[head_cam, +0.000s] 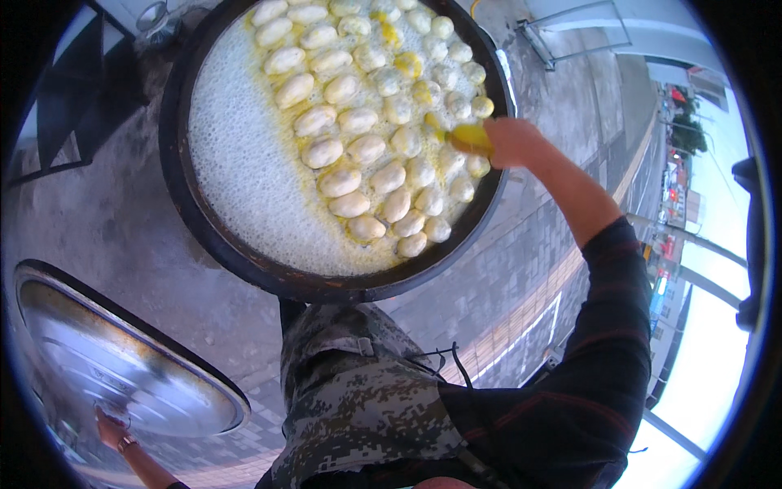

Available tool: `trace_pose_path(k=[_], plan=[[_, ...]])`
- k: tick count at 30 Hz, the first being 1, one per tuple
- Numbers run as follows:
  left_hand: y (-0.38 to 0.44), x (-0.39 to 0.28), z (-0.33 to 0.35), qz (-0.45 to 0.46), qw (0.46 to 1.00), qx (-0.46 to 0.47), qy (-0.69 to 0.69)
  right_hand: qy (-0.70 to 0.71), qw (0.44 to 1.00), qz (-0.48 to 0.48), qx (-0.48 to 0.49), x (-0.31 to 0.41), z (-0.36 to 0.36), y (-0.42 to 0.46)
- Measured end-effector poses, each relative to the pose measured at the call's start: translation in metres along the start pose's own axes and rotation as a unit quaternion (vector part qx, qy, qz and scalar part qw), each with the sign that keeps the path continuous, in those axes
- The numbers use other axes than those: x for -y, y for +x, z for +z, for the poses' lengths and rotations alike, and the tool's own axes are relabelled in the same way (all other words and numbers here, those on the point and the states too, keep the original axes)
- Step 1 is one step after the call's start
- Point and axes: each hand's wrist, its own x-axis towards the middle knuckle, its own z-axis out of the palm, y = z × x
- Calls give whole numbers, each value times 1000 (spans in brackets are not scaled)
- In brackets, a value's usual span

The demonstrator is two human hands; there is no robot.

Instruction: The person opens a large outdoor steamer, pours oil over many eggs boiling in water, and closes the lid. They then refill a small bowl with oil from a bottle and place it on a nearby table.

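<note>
A large, round dark pan stands before me, full of rows of pale oval buns. White foam bubbles over its left part, and yellow streaks lie on and between some buns. Over the pan's right side, my right hand grips a yellow bottle, blurred, its narrow end pointing left above the buns. At the lower left, my left hand holds a big metal lid by its handle, tilted and well apart from the pan. The fingers there are partly hidden.
A camouflage apron covers my front, close to the pan's near rim. Upper left is a dark metal stand, near a shiny metal vessel. A metal frame stands upper right. Paving runs towards a street at the right.
</note>
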Motion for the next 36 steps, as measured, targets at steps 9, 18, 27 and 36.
trace_pose_path(k=[9,18,27,36], plan=[[-34,-47,-16,-35,951,-23,-306,3,975,82,-208,-45,-85,77],[-50,-53,-29,-7,965,-66,-255,27,998,28,-46,-43,2,-41],[-56,-73,-50,-54,951,-22,-304,14,984,132,-117,-113,-37,44],[-64,-77,-55,27,982,-24,-183,21,995,86,-45,-106,21,-35]])
